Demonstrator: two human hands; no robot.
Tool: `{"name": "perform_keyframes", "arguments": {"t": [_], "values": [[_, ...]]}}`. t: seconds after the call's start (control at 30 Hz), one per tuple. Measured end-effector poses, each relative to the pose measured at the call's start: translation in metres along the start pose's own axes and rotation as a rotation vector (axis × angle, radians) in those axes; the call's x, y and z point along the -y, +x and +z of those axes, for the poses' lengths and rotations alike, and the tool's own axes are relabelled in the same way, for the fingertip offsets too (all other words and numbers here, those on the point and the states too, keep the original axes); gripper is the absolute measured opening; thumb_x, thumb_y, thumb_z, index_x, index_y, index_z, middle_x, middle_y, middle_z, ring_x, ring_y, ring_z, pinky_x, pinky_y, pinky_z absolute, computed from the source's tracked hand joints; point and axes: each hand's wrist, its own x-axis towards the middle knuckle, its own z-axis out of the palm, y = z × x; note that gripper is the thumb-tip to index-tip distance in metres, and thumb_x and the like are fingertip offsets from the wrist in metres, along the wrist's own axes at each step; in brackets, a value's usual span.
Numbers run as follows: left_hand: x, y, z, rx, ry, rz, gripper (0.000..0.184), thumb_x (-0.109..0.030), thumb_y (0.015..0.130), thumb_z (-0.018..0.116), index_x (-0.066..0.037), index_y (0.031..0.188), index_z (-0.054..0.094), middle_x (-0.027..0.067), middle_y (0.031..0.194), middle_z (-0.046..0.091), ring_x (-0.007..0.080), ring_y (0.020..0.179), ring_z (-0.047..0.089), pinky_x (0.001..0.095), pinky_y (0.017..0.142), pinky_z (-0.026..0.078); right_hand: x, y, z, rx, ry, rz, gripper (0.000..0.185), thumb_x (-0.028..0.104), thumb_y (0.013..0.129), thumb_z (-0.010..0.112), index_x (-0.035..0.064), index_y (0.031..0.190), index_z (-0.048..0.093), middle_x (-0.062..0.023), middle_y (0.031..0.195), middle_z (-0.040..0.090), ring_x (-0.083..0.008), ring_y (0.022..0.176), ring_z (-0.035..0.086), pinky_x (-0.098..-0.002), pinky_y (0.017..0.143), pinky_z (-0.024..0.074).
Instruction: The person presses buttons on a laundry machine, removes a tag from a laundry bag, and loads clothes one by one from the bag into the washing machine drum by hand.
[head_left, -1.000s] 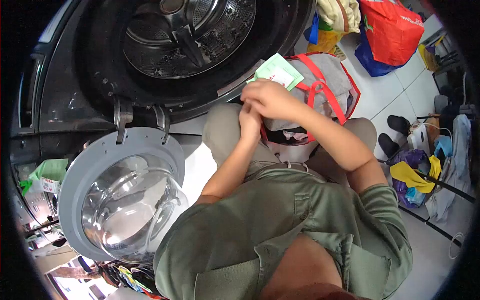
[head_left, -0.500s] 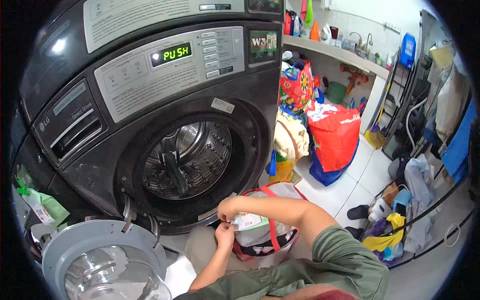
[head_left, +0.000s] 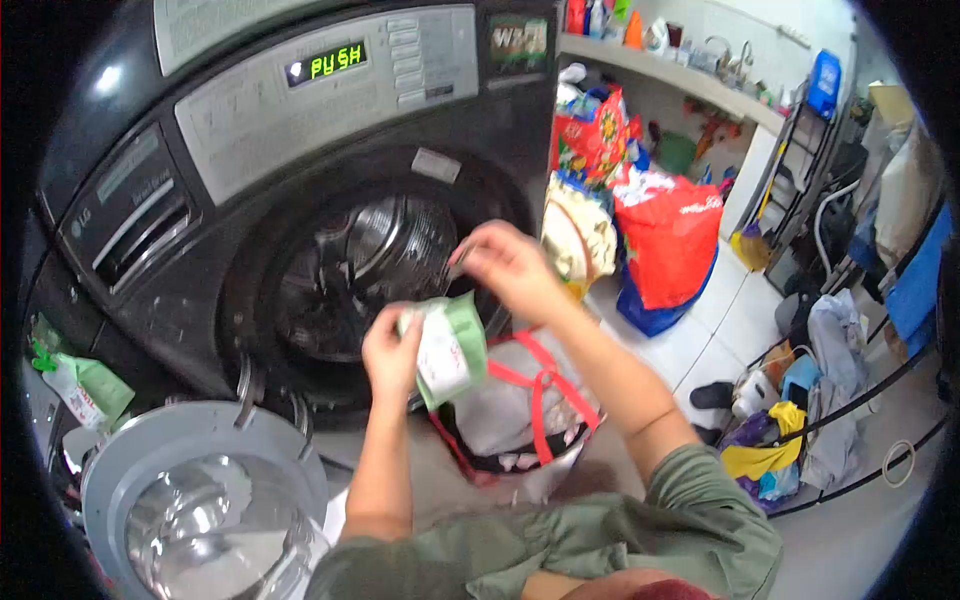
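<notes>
My left hand (head_left: 391, 352) is closed on the edge of a green and white packet (head_left: 448, 350), held up in front of the washing machine's open drum (head_left: 385, 255). To its upper right, my right hand (head_left: 500, 265) is raised with fingers pinched together near the drum opening; a small thin thing shows at the fingertips, too blurred to name. Below the hands, a bag with red straps (head_left: 543, 385) holds grey cloth. The machine's display (head_left: 337, 63) reads PUSH.
The round washer door (head_left: 205, 425) hangs open at lower left. Another green packet (head_left: 95, 390) is at the far left. A red bag (head_left: 668, 240) stands on the tiled floor, and piled clothes (head_left: 770, 450) lie at right. A counter (head_left: 670, 92) runs behind.
The hands have risen from beside the bag and moved apart. The packet has come up with my left hand. The view has tilted up from the lap to the machine front.
</notes>
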Motion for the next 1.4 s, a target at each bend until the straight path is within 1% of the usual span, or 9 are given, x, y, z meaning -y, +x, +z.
{"name": "perform_keyframes", "arguments": {"t": [0.17, 0.57, 0.7, 0.87, 0.97, 1.03, 1.07, 1.1, 1.4], "values": [[-0.054, 0.036, 0.036, 0.224, 0.011, 0.056, 0.018, -0.016, 0.079, 0.058, 0.001, 0.083, 0.06, 0.0058, 0.06, 0.057, 0.0093, 0.052, 0.051, 0.0252, 0.049, 0.04, 0.03, 0.012, -0.034, -0.144, 0.084, -0.109, 0.012, 0.012, 0.082, 0.056, 0.0007, 0.082, 0.053, 0.0002, 0.073, 0.054, -0.0049, 0.071, 0.05, -0.0199, 0.064, 0.0414], [-0.065, 0.045, 0.069, 0.15, 0.098, 0.451, 0.015, -0.017, 0.079, 0.055, -0.002, 0.082, 0.056, 0.017, 0.071, 0.058, 0.0318, 0.067, 0.058, 0.0358, 0.059, 0.044, 0.02, 0.003, -0.053, -0.083, -0.451, -0.012, 0.015, 0.015, 0.08, 0.058, 0.0004, 0.078, 0.054, -0.0025, 0.064, 0.054, -0.007, 0.062, 0.049, -0.0244, 0.056, 0.0402], [-0.086, 0.045, 0.073, 0.109, 0.137, 0.47, 0.015, -0.018, 0.08, 0.056, -0.004, 0.085, 0.055, 0.0164, 0.071, 0.058, 0.0315, 0.065, 0.059, 0.035, 0.054, 0.045, 0.021, 0.013, -0.05, -0.123, -0.136, 0.171, 0.018, 0.016, 0.085, 0.053, 0.0013, 0.095, 0.053, -0.0013, 0.087, 0.056, -0.0071, 0.081, 0.051, -0.0208, 0.072, 0.0406], [-0.083, 0.053, 0.081, 0.298, -0.3, 0.189, 0.029, -0.004, 0.066, 0.069, -0.001, 0.091, 0.057, 0.0059, 0.077, 0.064, 0.0113, 0.07, 0.059, 0.0249, 0.063, 0.047, 0.036, 0.026, -0.045, -0.217, -0.06, 0.072, 0.02, 0.016, 0.085, 0.053, -0.002, 0.092, 0.053, -0.0031, 0.077, 0.059, -0.0074, 0.069, 0.053, -0.0217, 0.062, 0.0421], [-0.076, 0.057, 0.082, 0.459, -0.55, -0.042, 0.03, -0.001, 0.065, 0.068, 0.0, 0.093, 0.058, 0.0058, 0.082, 0.064, 0.0108, 0.073, 0.059, 0.0246, 0.066, 0.047, 0.043, 0.027, -0.039, -0.263, -0.134, 0.084, 0.022, 0.02, 0.084, 0.053, -0.0003, 0.091, 0.055, -0.0064, 0.078, 0.061, -0.0106, 0.069, 0.056, -0.0242, 0.062, 0.0425], [-0.07, 0.058, 0.085, 0.374, -0.39, 0.07, 0.03, 0.0, 0.065, 0.066, -0.001, 0.094, 0.059, 0.0057, 0.084, 0.063, 0.0097, 0.074, 0.058, 0.025, 0.067, 0.047, 0.061, 0.021, -0.029, -0.34, -0.89, -0.079, 0.022, 0.018, 0.085, 0.051, -0.0033, 0.088, 0.056, -0.0035, 0.072, 0.058, -0.0084, 0.069, 0.054, -0.0237, 0.062, 0.043], [-0.082, 0.053, 0.084, 0.34, -0.35, 0.069, 0.026, 0.001, 0.066, 0.065, -0.001, 0.092, 0.06, 0.0056, 0.084, 0.063, 0.0101, 0.074, 0.058, 0.0251, 0.067, 0.047, 0.051, 0.025, -0.03, -0.342, -0.756, -0.088, 0.025, 0.026, 0.081, 0.053, 0.0022, 0.086, 0.06, -0.0142, 0.069, 0.06, -0.023, 0.059, 0.058, -0.0324, 0.054, 0.0423], [-0.086, 0.051, 0.086, 0.34, -0.352, 0.069, 0.026, 0.001, 0.066, 0.065, -0.001, 0.092, 0.06, 0.0056, 0.084, 0.063, 0.0101, 0.074, 0.058, 0.0251, 0.067, 0.047, 0.043, 0.029, -0.032, -0.341, -0.759, -0.088, 0.025, 0.026, 0.081, 0.053, 0.0022, 0.086, 0.06, -0.0142, 0.069, 0.06, -0.023, 0.059, 0.058, -0.0324, 0.054, 0.0423], [-0.036, 0.04, 0.078, 0.473, -0.251, 0.083, 0.013, -0.001, 0.07, 0.064, -0.001, 0.083, 0.062, 0.0022, 0.078, 0.062, 0.0078, 0.071, 0.056, 0.0222, 0.065, 0.046, 0.024, 0.076, -0.071, -0.578, -0.336, -0.201, 0.022, 0.019, 0.086, 0.05, -0.0004, 0.076, 0.054, 0.0018, 0.058, 0.047, -0.004, 0.056, 0.039, -0.0228, 0.049, 0.0334]]}}
